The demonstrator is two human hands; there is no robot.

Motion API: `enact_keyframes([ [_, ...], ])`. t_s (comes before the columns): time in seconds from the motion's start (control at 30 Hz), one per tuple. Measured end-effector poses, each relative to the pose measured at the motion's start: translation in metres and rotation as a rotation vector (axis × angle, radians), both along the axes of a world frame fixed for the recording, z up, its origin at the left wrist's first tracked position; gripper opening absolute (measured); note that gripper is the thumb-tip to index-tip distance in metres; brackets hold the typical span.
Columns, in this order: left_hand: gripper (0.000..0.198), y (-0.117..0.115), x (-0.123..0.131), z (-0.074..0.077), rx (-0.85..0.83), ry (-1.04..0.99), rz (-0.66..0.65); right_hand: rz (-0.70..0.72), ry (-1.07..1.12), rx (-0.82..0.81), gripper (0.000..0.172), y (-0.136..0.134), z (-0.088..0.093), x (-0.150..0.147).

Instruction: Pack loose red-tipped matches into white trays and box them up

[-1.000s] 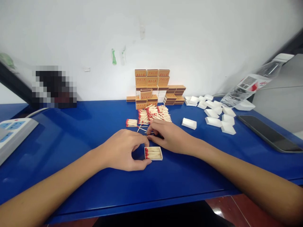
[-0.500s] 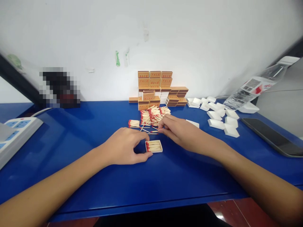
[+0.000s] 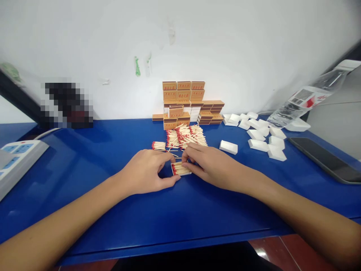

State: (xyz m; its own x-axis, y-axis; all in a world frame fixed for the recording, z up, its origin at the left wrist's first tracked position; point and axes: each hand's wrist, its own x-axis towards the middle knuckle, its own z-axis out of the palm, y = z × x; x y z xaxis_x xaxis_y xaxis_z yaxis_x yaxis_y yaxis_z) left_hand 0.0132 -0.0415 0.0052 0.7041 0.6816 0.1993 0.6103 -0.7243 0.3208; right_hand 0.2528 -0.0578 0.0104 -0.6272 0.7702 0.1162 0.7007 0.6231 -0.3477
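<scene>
A small white matchbox tray [image 3: 180, 169] full of red-tipped matches lies on the blue table [image 3: 113, 210]. My left hand [image 3: 146, 171] curls round its left end, thumb and fingers pinching it. My right hand [image 3: 207, 163] is closed on the tray's right side, fingertips on the matches. Just behind lies a loose heap of matches [image 3: 184, 136], with a small separate bundle of matches [image 3: 158, 145] to its left.
Stacked brown matchbox sleeves [image 3: 184, 103] stand against the white wall. Several empty white trays [image 3: 261, 135] lie at the right, one [image 3: 228, 147] nearer. A dark phone [image 3: 324, 160] and a plastic bottle [image 3: 304, 101] sit far right. A power strip [image 3: 15, 158] lies at the left.
My right hand came back from the match heap to the tray's right side. The tray has shifted slightly away from me, with my left hand still on it.
</scene>
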Motion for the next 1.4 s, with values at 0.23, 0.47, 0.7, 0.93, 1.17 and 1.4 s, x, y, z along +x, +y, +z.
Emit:
enact_keyframes([
  [0.23,0.029,0.001,-0.001,0.001,-0.025,0.012,-0.057,0.006,-0.017,0.040,0.010,-0.002,0.000,0.001],
  [0.47,0.029,0.000,-0.002,0.001,-0.003,-0.007,-0.051,-0.023,0.020,0.114,0.016,0.011,0.019,0.027],
  [0.7,0.035,0.003,-0.003,-0.003,0.062,-0.055,0.021,-0.383,-0.294,0.084,0.044,0.051,0.024,0.117],
  [0.93,0.034,0.002,-0.002,-0.002,0.004,-0.055,0.064,-0.518,-0.304,0.026,0.045,0.053,0.033,0.123],
  [1.17,0.034,0.003,-0.002,-0.005,-0.053,-0.067,0.107,-0.652,-0.075,0.071,0.023,0.093,0.028,0.122],
  [1.4,0.035,0.003,-0.001,-0.005,-0.091,-0.086,0.136,-0.930,0.215,-0.160,0.044,0.125,0.022,0.084],
])
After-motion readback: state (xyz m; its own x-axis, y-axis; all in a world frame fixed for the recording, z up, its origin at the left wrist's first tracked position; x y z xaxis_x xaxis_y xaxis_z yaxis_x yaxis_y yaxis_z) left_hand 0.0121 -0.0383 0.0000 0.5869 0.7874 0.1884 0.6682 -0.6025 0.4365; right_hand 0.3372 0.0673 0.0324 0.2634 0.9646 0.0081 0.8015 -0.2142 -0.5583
